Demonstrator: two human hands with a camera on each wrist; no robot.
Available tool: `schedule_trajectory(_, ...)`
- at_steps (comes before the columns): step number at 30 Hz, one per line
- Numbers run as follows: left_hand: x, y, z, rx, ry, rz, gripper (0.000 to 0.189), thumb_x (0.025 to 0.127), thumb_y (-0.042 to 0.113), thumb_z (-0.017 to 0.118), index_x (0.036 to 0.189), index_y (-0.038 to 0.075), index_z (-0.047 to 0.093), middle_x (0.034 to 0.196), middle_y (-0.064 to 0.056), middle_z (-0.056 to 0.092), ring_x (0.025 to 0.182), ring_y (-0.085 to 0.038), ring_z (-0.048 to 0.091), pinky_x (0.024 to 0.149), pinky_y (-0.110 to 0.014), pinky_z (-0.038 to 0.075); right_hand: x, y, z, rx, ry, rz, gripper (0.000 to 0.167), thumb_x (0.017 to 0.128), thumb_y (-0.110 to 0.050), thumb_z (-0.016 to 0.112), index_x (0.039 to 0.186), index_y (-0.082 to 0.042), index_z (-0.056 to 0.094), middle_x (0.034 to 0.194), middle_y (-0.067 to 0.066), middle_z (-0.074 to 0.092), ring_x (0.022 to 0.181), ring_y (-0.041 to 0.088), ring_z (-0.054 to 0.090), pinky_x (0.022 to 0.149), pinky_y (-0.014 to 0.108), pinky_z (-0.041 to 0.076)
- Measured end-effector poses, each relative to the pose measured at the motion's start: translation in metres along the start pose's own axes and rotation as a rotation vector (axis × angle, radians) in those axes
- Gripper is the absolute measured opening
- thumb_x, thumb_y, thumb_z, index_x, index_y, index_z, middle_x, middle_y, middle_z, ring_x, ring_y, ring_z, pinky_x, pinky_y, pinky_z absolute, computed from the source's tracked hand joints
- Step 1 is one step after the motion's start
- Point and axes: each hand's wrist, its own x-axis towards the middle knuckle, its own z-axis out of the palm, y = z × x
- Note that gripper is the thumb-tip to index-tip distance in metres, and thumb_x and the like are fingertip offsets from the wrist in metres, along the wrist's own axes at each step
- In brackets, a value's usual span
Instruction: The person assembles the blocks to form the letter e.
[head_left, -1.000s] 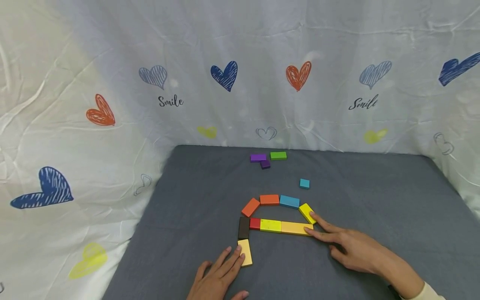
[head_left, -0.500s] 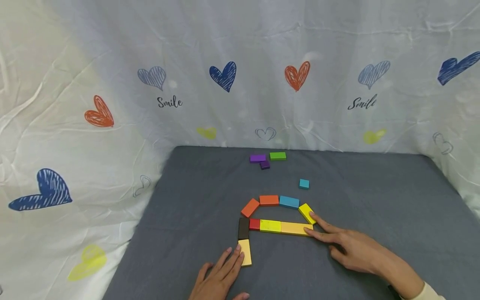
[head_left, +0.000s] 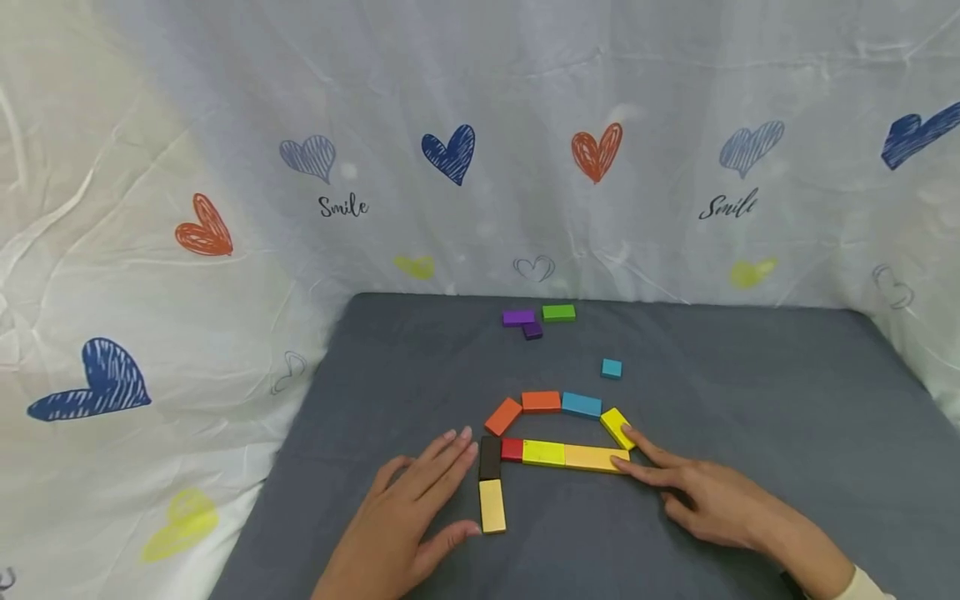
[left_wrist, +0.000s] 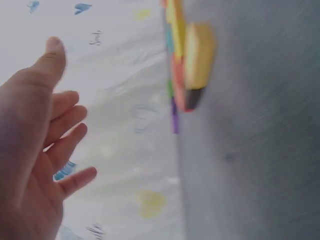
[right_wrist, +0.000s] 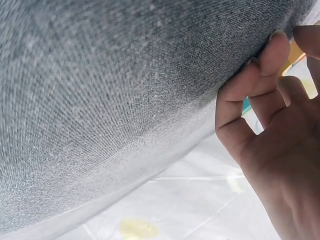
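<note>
In the head view my left hand (head_left: 411,508) hovers with straight fingers just left of a black block (head_left: 490,457) and a cream block (head_left: 492,507), which line up end to end. The left wrist view shows that palm holding nothing. Two outstretched fingers of my right hand (head_left: 716,502) touch a tilted yellow block (head_left: 614,426) and the end of a light orange block (head_left: 588,457). A red block (head_left: 512,450) and a flat yellow block (head_left: 543,452) continue that row leftward to the black one. Above, two orange blocks (head_left: 542,402) and a blue block (head_left: 582,405) form an arch.
A small light-blue block (head_left: 611,368) lies beyond the arch. Farther back are a purple block (head_left: 518,318), a small dark purple block (head_left: 532,331) and a green block (head_left: 558,313). A white heart-printed cloth (head_left: 525,217) hangs behind the grey table (head_left: 750,400).
My left hand has let go of the cream block and moved up and left, beside the black block. The cream block now stands straighter. My right hand keeps its place.
</note>
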Motion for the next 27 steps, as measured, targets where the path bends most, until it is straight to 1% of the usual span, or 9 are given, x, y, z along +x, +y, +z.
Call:
schedule_trajectory(3, 0.028, -0.010, -0.018, -0.019, 0.123, 0.073, 0.069, 0.107, 0.056, 0.056, 0.164, 0.020, 0.043, 0.167, 0.003, 0.043, 0.151, -0.017, 0.044, 0.102, -0.042, 0.047, -0.002, 0.001, -0.003, -0.005, 0.010, 0.002, 0.073, 0.101, -0.004, 0.064, 0.162, -0.038, 0.044, 0.177, 0.000, 0.020, 0.059, -0.003, 0.035, 0.051, 0.019, 0.030)
schedule_trajectory(6, 0.056, -0.019, -0.034, 0.023, 0.222, 0.140, 0.061, 0.110, 0.052, 0.053, 0.158, 0.015, 0.052, 0.163, -0.001, 0.049, 0.147, -0.020, 0.050, 0.098, -0.045, 0.050, -0.002, 0.001, -0.005, -0.014, 0.007, 0.006, 0.072, 0.101, -0.005, 0.064, 0.162, -0.039, 0.044, 0.177, 0.000, 0.020, 0.070, -0.003, 0.045, 0.051, 0.019, 0.030)
schedule_trajectory(10, 0.089, -0.033, -0.050, 0.073, 0.315, 0.195, 0.055, 0.110, 0.046, 0.056, 0.153, 0.013, 0.058, 0.160, -0.004, 0.053, 0.145, -0.023, 0.053, 0.098, -0.048, 0.051, -0.001, 0.000, -0.005, -0.008, -0.011, 0.017, 0.072, 0.102, -0.006, 0.064, 0.162, -0.040, 0.043, 0.177, 0.000, 0.020, 0.070, -0.002, 0.046, 0.050, 0.020, 0.030)
schedule_trajectory(13, 0.112, -0.042, -0.051, 0.072, 0.347, 0.216, 0.050, 0.106, 0.036, 0.065, 0.151, 0.012, 0.061, 0.157, -0.005, 0.055, 0.142, -0.024, 0.056, 0.100, -0.049, 0.052, -0.001, 0.000, -0.005, -0.006, -0.018, 0.024, 0.072, 0.102, -0.006, 0.063, 0.162, -0.041, 0.043, 0.176, 0.001, 0.020, 0.069, -0.002, 0.046, 0.050, 0.020, 0.031)
schedule_trajectory(17, 0.142, -0.048, -0.037, 0.152, 0.277, 0.249, 0.050, 0.103, 0.028, 0.070, 0.150, 0.013, 0.061, 0.155, -0.005, 0.058, 0.139, -0.022, 0.057, 0.100, -0.047, 0.054, -0.002, -0.001, -0.004, -0.008, -0.025, 0.029, 0.072, 0.102, -0.007, 0.064, 0.162, -0.042, 0.042, 0.176, 0.001, 0.022, 0.091, 0.002, 0.056, 0.051, 0.020, 0.033)
schedule_trajectory(20, 0.167, -0.054, -0.017, 0.226, 0.184, 0.283, 0.048, 0.104, 0.028, 0.069, 0.149, 0.015, 0.062, 0.152, -0.004, 0.060, 0.137, -0.022, 0.059, 0.098, -0.044, 0.055, -0.003, -0.001, -0.004, 0.014, -0.026, 0.035, 0.072, 0.102, -0.007, 0.064, 0.162, -0.042, 0.042, 0.176, 0.002, 0.021, 0.081, 0.000, 0.053, 0.050, 0.020, 0.031)
schedule_trajectory(21, 0.175, -0.058, -0.009, 0.233, 0.151, 0.284, 0.048, 0.103, 0.029, 0.069, 0.149, 0.015, 0.063, 0.150, -0.004, 0.062, 0.135, -0.021, 0.060, 0.098, -0.044, 0.056, -0.003, 0.000, -0.003, 0.023, -0.028, 0.035, 0.073, 0.102, -0.007, 0.063, 0.162, -0.041, 0.042, 0.176, 0.002, 0.020, 0.072, -0.001, 0.049, 0.050, 0.020, 0.030)
schedule_trajectory(24, 0.198, -0.073, 0.015, 0.232, 0.038, 0.235, 0.047, 0.103, 0.029, 0.071, 0.148, 0.016, 0.063, 0.148, -0.004, 0.063, 0.133, -0.022, 0.061, 0.098, -0.044, 0.056, -0.003, 0.000, -0.002, 0.040, -0.027, 0.037, 0.074, 0.102, -0.005, 0.063, 0.162, -0.041, 0.042, 0.177, 0.002, 0.019, 0.058, -0.001, 0.036, 0.049, 0.020, 0.029)
schedule_trajectory(27, 0.215, -0.089, 0.039, 0.213, -0.096, 0.140, 0.049, 0.103, 0.031, 0.071, 0.149, 0.017, 0.062, 0.150, -0.004, 0.061, 0.136, -0.023, 0.060, 0.102, -0.049, 0.055, -0.003, 0.001, -0.002, 0.037, -0.025, 0.029, 0.075, 0.101, -0.004, 0.063, 0.162, -0.041, 0.042, 0.177, 0.001, 0.019, 0.056, -0.002, 0.032, 0.049, 0.020, 0.029)
